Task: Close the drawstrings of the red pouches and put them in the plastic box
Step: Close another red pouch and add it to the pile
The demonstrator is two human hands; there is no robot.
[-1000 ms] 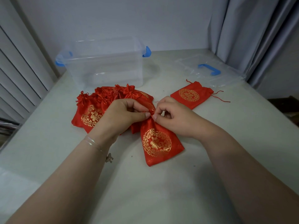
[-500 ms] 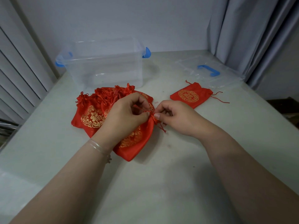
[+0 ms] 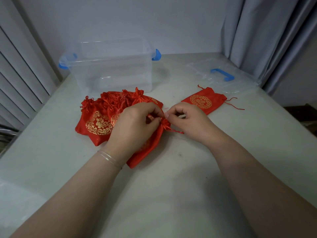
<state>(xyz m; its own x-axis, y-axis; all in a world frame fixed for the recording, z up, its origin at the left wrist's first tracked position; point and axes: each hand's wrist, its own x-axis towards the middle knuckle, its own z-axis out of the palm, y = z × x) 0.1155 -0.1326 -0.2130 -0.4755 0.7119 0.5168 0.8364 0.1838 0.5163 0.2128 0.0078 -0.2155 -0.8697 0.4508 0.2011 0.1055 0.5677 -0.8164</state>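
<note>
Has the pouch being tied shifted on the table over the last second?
Yes. The pouch in the hands has swung: its bottom end pointed toward the person's right before, and now lies under the left hand, close against the pile.

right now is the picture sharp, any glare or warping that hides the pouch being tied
Head view: soft even light, faint shadows on the table; wide-angle bending at curtain and blinds; plastic box shows mild reflections; tied pouch is sharp enough, mostly covered by the left hand.

Pale table (image 3: 171,194) and its load.
Clear plastic box (image 3: 109,69) at back; lid (image 3: 223,74) right; red pouch pile (image 3: 103,115) centre-left; single pouch (image 3: 204,100) beside lid.
</note>
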